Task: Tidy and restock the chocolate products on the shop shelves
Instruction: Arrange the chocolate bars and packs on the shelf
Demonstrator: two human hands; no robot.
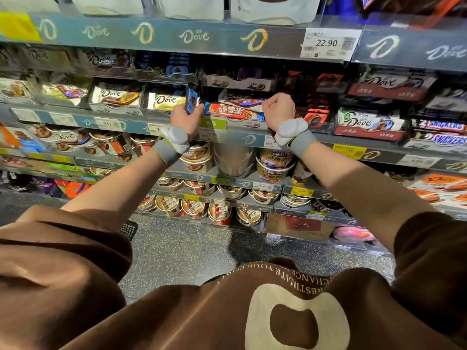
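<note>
Two hands at mid shelf [141,127]. Left hand [186,119] grasps blue bar [191,100], upright, 12 o'clock of fist. Right hand [278,109] clenched at red bar [233,111], its 9 o'clock; grasp unclear. Bars likely light, slick, snappable; hold by edges.

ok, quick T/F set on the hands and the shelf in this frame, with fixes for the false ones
1. The left hand holds a small blue packet upright. True.
2. The right hand hangs open, well away from the shelf. False: it is closed in a fist at the right end of the red bar.
3. The white price tag on the upper shelf edge reads 22.90. True.
4. The Snickers bars sit at the far left of the shelves. False: they are at the far right.
5. Both wrists wear grey bands. True.
</note>
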